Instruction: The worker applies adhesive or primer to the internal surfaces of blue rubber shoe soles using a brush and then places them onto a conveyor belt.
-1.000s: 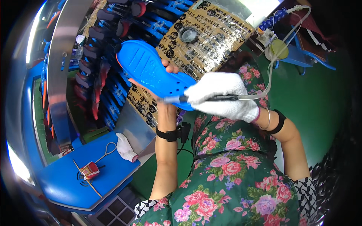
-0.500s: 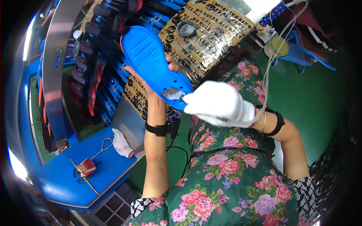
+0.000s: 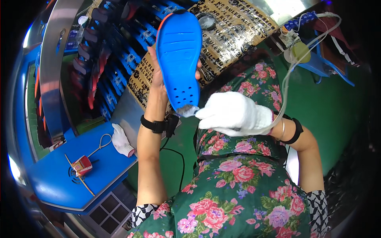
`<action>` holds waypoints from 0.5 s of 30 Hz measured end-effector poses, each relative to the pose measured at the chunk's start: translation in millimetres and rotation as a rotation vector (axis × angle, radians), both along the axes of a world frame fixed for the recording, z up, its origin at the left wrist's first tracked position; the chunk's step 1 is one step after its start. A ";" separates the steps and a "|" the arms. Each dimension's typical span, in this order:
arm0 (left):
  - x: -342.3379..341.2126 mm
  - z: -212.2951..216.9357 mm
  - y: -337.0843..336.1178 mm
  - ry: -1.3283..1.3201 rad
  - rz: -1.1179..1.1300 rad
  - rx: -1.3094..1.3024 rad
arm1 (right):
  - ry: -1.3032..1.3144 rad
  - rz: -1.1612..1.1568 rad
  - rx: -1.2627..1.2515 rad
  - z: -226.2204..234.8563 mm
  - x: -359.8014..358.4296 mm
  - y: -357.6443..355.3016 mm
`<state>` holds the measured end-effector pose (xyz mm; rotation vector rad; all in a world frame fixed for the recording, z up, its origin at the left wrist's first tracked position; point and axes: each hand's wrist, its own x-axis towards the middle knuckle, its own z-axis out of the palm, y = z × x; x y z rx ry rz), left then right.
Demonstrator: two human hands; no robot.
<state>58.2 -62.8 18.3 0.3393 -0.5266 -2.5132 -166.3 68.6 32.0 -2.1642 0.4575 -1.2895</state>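
Observation:
A blue shoe insole [image 3: 179, 51] with an orange edge, a black toe tip and several small holes at the heel stands nearly upright in front of me. My bare left hand [image 3: 158, 79] grips it from behind, thumb on the left edge and fingertips on the right edge. My right hand [image 3: 234, 113], in a white knit glove, pinches a small flat brush [image 3: 187, 110] with a dark, bristle-like tip. The brush lies against the heel end of the insole. A clear hose [image 3: 286, 85] runs down to the right wrist and glove.
Brown printed cardboard under shiny tape [image 3: 238, 29] bears a round clear dish [image 3: 206, 21]. On the blue panel at left lie a spare white glove [image 3: 121, 141] and a small red box [image 3: 82, 166]. Blue machine parts [image 3: 129, 59] stand behind my left hand.
The insole has turned from slanted to nearly upright, its toe swinging right and away from me. The brush has shifted from the heel's face to its very end.

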 end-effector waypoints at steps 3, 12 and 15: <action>-4.3 4.1 -0.6 -0.044 -0.060 0.045 | -0.226 0.122 0.161 5.0 -7.3 -20.0; -6.0 -24.7 -11.5 -0.111 0.091 -0.006 | -0.372 -0.055 0.888 4.9 -20.8 -17.6; -5.6 -36.5 -11.1 -0.171 0.363 -0.172 | -0.660 -0.199 1.080 5.3 -19.6 -25.0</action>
